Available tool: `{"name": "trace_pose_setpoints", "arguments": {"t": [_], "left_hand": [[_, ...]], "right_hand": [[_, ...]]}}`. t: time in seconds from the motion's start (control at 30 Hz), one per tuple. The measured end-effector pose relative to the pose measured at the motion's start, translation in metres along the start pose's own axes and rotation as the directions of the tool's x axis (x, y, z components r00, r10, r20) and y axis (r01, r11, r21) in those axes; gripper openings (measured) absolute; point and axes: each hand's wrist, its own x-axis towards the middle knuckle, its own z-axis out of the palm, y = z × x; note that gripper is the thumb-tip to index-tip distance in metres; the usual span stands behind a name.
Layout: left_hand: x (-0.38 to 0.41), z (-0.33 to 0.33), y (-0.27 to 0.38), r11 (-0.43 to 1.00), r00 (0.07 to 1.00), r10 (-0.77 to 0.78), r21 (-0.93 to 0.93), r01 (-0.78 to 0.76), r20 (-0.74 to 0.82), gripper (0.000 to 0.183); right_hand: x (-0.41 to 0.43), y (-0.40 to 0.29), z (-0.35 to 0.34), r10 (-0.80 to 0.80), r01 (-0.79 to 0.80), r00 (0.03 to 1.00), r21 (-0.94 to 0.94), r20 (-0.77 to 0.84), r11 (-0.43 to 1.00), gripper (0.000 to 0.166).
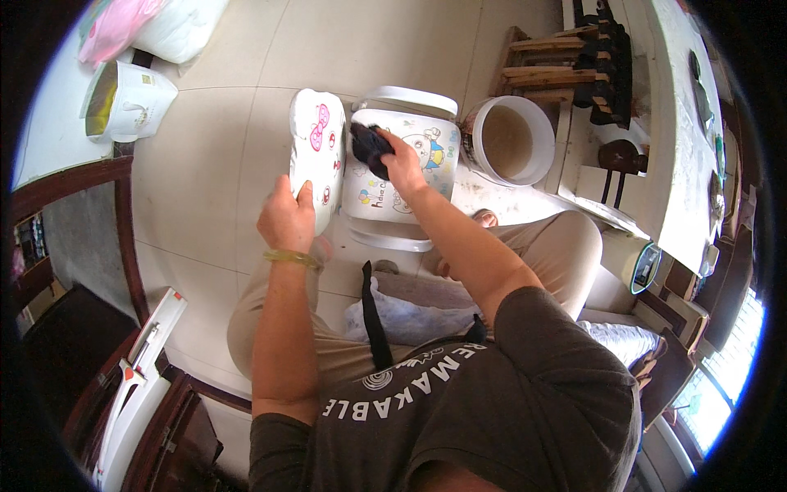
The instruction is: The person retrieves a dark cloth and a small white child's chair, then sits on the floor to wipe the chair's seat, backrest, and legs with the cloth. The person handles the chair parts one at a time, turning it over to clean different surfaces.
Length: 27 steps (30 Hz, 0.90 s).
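Observation:
A small white children's chair stands on the floor before me, its seat [393,206] printed with cartoon figures. My right hand [403,163] holds a bunched black cloth [369,150] against the left part of that seat. White curved armrests [409,95] flank the seat on its far and near sides. At the chair's left edge, the padded backrest [320,160] bears a cartoon face with a pink bow. My left hand [288,212] grips the near end of this backrest, thumb on its top face.
Right of the chair stands a white bucket [507,141] of murky brownish water. A wooden rack [553,67] is behind it, beside a white-topped table [682,154]. On the left are a white bag [138,101] and a dark wooden frame [126,234]. Pale tiles [190,190] cover the floor.

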Motion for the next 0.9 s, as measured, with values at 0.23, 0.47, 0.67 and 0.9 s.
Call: {"name": "trace_pose_setpoints", "arguments": {"t": [0.23, 0.47, 0.67, 0.9], "left_hand": [[0.0, 0.005, -0.002, 0.998, 0.998, 0.049, -0.029, -0.05, -0.038, 0.027], [-0.001, 0.005, 0.001, 1.0, 0.999, 0.031, -0.004, -0.031, -0.035, 0.028], [-0.001, -0.001, 0.006, 1.0, 1.0, 0.003, 0.021, -0.002, -0.011, 0.026], [-0.001, 0.005, 0.0, 0.998, 0.999, 0.043, -0.045, -0.044, -0.025, 0.026]], "right_hand": [[0.056, 0.04, 0.052, -0.186, 0.18, 0.982, -0.234, -0.004, 0.955, 0.057], [0.004, 0.048, 0.066, 0.019, -0.009, 0.999, -0.241, 0.039, 0.971, 0.055], [-0.034, 0.049, 0.056, 0.171, -0.103, 0.947, -0.245, 0.273, 0.964, 0.053], [-0.055, 0.06, 0.039, 0.386, -0.426, 0.815, -0.004, 0.433, 0.905, 0.04]]}}
